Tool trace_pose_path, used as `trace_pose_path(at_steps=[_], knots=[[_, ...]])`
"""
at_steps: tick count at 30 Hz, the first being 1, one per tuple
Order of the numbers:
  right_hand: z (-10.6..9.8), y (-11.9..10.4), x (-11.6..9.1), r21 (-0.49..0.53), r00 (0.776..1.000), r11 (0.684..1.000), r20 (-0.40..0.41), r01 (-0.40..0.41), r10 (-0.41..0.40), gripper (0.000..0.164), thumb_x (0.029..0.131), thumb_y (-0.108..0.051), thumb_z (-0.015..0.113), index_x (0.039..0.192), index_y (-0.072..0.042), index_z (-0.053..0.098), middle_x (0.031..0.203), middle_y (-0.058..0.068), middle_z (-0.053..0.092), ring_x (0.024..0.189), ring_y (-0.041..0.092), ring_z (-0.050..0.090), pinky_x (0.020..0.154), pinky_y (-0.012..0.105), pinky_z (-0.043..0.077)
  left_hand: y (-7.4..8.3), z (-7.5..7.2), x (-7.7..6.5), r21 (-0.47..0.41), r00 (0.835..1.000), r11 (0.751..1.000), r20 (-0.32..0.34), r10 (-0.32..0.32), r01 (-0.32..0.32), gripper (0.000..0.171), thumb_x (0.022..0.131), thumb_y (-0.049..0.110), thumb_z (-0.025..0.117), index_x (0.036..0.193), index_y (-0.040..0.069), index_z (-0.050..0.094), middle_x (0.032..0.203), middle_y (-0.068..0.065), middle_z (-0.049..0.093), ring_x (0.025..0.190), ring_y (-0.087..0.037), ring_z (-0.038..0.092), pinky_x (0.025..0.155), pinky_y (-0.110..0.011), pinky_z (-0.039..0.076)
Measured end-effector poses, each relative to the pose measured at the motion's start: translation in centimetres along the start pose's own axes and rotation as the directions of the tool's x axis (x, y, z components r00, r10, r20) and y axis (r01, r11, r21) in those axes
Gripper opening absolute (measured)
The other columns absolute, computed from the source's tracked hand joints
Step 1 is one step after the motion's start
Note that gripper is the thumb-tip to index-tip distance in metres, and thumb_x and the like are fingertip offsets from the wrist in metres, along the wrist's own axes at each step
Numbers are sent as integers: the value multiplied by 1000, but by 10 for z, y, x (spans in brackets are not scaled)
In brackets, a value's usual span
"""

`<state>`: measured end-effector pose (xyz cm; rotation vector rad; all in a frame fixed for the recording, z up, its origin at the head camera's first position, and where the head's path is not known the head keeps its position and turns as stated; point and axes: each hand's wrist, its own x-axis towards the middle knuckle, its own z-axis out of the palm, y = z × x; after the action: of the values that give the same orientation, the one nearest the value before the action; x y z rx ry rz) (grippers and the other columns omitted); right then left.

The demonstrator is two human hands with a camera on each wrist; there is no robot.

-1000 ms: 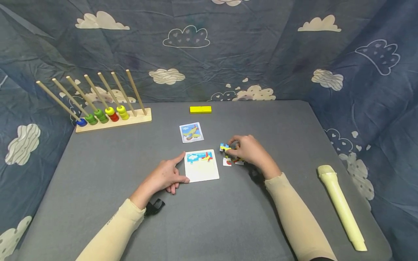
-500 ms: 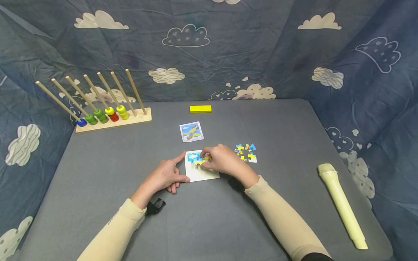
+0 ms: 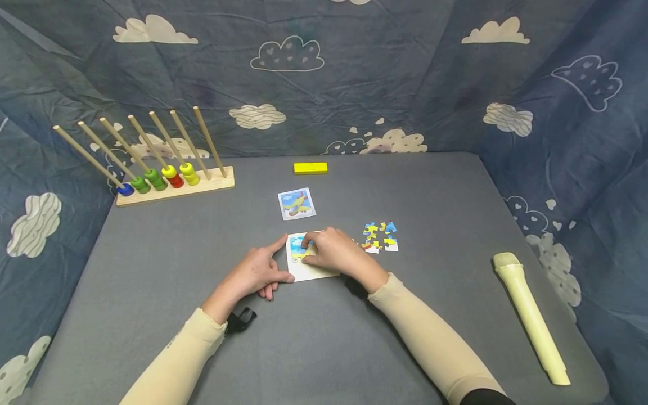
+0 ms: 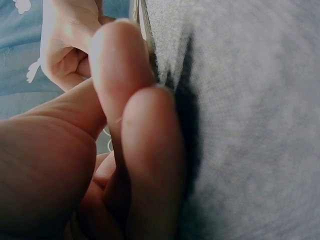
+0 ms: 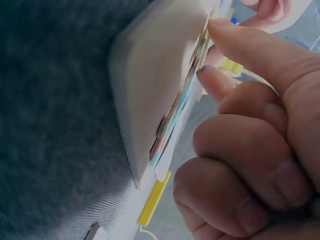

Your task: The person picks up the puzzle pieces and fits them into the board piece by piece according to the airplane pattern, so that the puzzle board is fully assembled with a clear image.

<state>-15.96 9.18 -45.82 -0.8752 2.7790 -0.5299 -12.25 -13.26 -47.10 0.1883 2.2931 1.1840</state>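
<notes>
A white puzzle board (image 3: pixel 311 273) lies mid-table, its upper part covered with joined blue-sky and yellow pieces. My left hand (image 3: pixel 257 271) touches its left edge, index finger and thumb spread to the two left corners. My right hand (image 3: pixel 336 254) is over the board and pinches a puzzle piece between thumb and index finger, mostly hidden in the head view. In the right wrist view those fingertips (image 5: pixel 216 25) are right at the layer of joined pieces (image 5: pixel 175 112). Several loose pieces (image 3: pixel 391 244) lie right of the board.
A card with a yellow airplane picture (image 3: pixel 296 204) lies behind the board, and a yellow block (image 3: pixel 311 168) farther back. A wooden peg stand with coloured rings (image 3: pixel 174 191) is at the back left. A pale yellow toy microphone (image 3: pixel 531 320) lies along the right side.
My right hand has moved left from the loose pieces onto the board, carrying a piece, then slid a little farther left. My left hand has stayed at the board's edge.
</notes>
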Motion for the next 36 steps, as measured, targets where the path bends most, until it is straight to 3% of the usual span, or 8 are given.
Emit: trace_pose_path(at_steps=[6, 10, 14, 21, 28, 36], knots=[[1, -2, -1, -33, 1000, 999, -16, 23, -24, 30, 88, -34, 88, 110, -14, 80, 64, -6, 56, 59, 10, 44, 55, 26, 35, 2, 0, 0, 2, 1000, 1000, 2, 3, -3, 105, 90, 22, 87, 171, 20, 21, 55, -2, 64, 38, -11, 62, 42, -32, 55], [3, -2, -1, -45, 999, 999, -29, 29, -31, 30, 87, -33, 88, 110, -15, 80, 70, -3, 67, 61, 12, 49, 58, 31, 44, 3, 0, -1, 3, 1000, 1000, -1, 11, -11, 105, 90, 22, 87, 171, 19, 21, 55, -2, 64, 38, -10, 62, 41, -32, 55], [3, -2, -1, -50, 999, 999, -30, 20, -22, 32, 88, -32, 88, 114, -16, 80, 68, -1, 67, 63, 15, 51, 62, 36, 50, 2, 0, -1, 0, 1000, 1000, -1, 21, -21, 105, 89, 22, 87, 171, 19, 21, 55, -2, 64, 38, -11, 62, 41, -33, 55], [4, -4, -2, -48, 999, 999, -35, 24, -26, 21, 91, -28, 85, 111, -21, 81, 71, -2, 71, 63, 16, 53, 59, 33, 47, 2, 0, -1, -5, 1000, 1000, 2, 21, -21, 106, 89, 22, 87, 171, 20, 21, 55, -2, 64, 38, -11, 62, 42, -34, 56], [8, -12, -1, -83, 998, 997, -66, -7, 2, 19, 92, -30, 83, 108, -20, 81, 76, -1, 75, 64, 18, 59, 56, 37, 50, 1, 0, -1, -19, 1000, 1000, -1, 22, -22, 106, 88, 21, 88, 171, 20, 21, 55, -2, 64, 38, -11, 62, 42, -34, 56], [11, -14, -2, -60, 993, 998, -120, 10, -18, 16, 89, -30, 85, 103, -21, 83, 73, 0, 74, 59, 19, 57, 57, 42, 51, 1, 0, -1, -7, 1000, 1000, -1, 13, -13, 106, 88, 22, 88, 171, 21, 21, 56, -3, 64, 39, -12, 63, 42, -34, 56]])
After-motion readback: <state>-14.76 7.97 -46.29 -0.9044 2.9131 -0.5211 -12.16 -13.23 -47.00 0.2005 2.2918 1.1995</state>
